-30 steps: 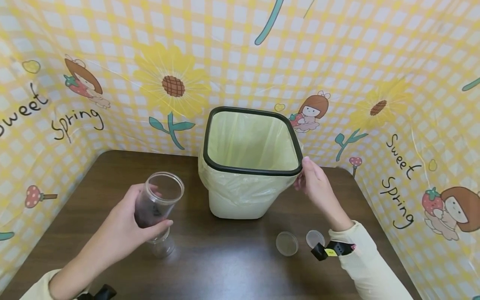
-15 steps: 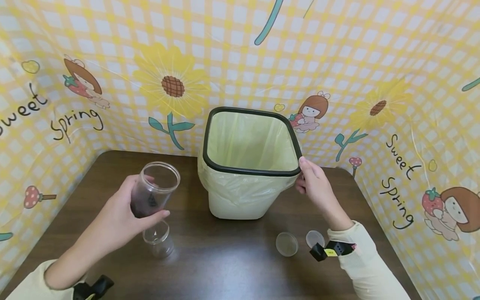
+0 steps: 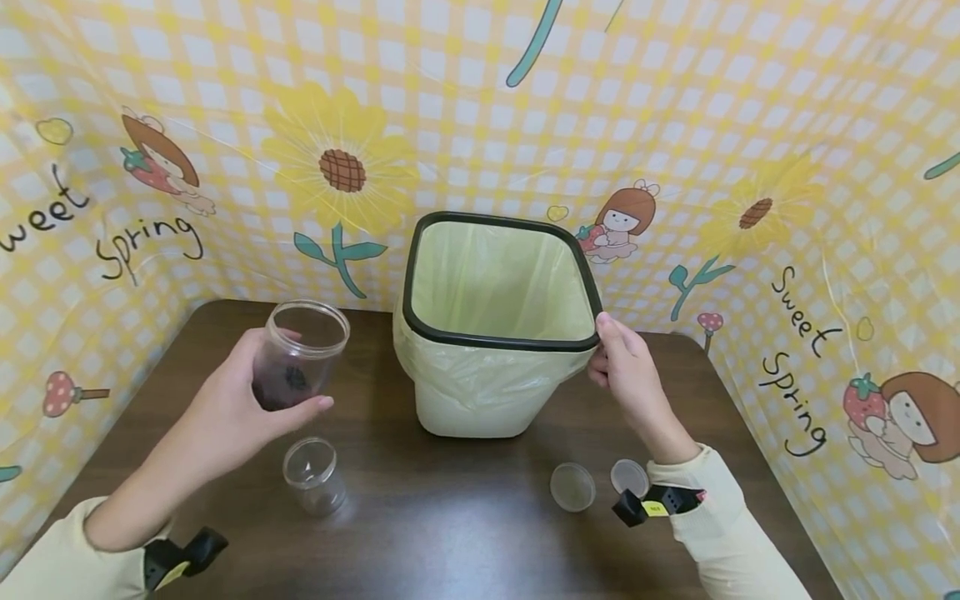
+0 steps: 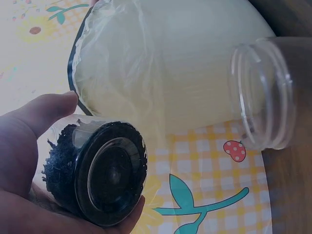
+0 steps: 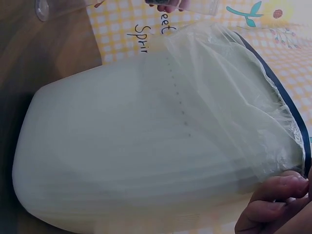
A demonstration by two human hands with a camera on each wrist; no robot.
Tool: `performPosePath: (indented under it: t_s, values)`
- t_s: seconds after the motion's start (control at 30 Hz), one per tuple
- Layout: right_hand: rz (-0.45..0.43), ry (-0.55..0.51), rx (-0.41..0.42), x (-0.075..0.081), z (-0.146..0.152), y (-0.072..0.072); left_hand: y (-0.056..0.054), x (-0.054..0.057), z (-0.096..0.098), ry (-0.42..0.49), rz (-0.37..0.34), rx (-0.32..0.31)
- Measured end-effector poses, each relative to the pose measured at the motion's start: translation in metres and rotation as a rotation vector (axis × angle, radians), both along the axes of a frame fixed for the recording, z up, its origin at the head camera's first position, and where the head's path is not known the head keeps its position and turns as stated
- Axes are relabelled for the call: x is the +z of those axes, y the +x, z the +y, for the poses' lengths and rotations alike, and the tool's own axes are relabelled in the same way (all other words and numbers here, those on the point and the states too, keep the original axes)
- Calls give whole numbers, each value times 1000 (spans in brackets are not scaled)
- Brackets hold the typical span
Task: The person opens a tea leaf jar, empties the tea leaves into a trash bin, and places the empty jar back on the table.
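Observation:
My left hand point(image 3: 247, 400) grips a clear open-topped jar point(image 3: 298, 358) around its side, lifted above the table and slightly tilted. Dark, flaky bits, possibly dry leaves, lie in its bottom, as the left wrist view shows through the jar's base point(image 4: 116, 175). My right hand point(image 3: 632, 367) pinches the black rim point(image 3: 510, 342) of a pale trash bin point(image 3: 472, 408) at its near right corner. A thin translucent bag point(image 5: 229, 107) lines the bin and folds over its outside. A second clear jar point(image 3: 315, 479) stands lidless on the table below my left hand.
Two round clear lids point(image 3: 573, 487) point(image 3: 630, 478) lie on the dark wooden table point(image 3: 450, 517), right of the bin and near my right wrist. A yellow checked cloth point(image 3: 480, 108) with flowers hangs behind the table and along both sides.
My left hand has raised the jar and shifted it a little left, so the second jar's rim now shows fully. My right hand stays on the bin's rim.

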State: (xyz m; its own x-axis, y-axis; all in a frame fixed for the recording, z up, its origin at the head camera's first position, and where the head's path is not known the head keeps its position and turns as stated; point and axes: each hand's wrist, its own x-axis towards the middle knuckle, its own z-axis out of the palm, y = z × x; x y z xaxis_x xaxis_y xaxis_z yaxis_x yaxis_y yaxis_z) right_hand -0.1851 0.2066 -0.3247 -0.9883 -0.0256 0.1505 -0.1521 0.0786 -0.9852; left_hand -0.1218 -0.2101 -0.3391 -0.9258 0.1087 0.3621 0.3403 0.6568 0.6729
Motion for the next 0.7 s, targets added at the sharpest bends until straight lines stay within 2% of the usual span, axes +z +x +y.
performPosePath:
  t_s: [0.5,0.7]
  values:
    - [2,-50,14,-3,-1,-1,-24,25,0,-12,30,-15]
    - [4,-54,21,-4,-1,-1,-32,32,1,-24,11,-36]
